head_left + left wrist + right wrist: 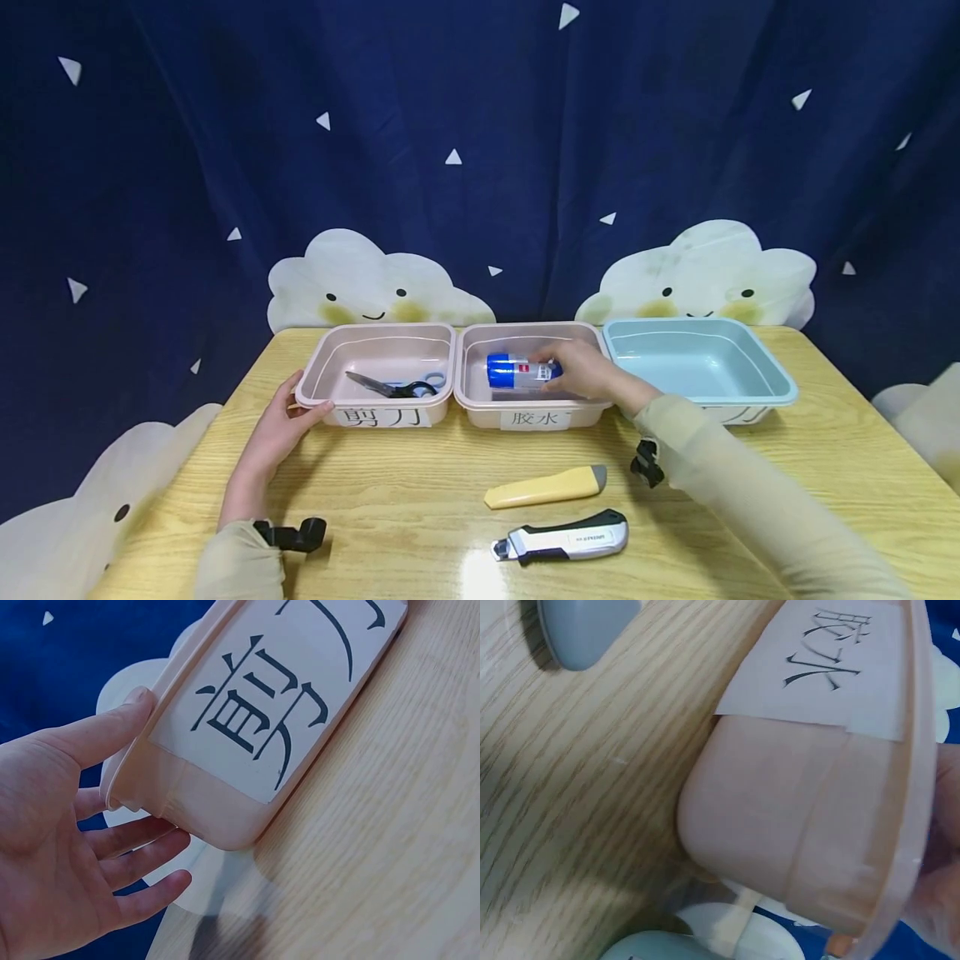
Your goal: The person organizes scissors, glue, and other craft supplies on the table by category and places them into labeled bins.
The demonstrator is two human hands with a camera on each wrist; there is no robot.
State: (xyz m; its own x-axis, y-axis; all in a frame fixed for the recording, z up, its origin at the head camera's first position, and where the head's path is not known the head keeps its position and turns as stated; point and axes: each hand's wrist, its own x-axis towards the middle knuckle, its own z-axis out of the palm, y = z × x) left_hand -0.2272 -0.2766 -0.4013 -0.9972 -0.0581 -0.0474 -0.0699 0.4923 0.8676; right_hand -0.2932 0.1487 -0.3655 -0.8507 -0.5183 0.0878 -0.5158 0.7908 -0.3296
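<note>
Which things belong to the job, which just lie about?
Likely the job:
blue-capped bottle in right hand
left pink bin, left hand gripping
middle pink bin
blue bin
scissors
yellow cutter
silver cutter

Likely background:
curtain
black wrist mounts

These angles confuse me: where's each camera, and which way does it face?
Head: worn there, facing forward and down at the table; left hand, right hand show.
Left wrist: worn there, facing the left bin; left hand shows.
Right wrist: worn there, facing the middle bin; right hand partly shows.
Head and left wrist share the left bin.
</note>
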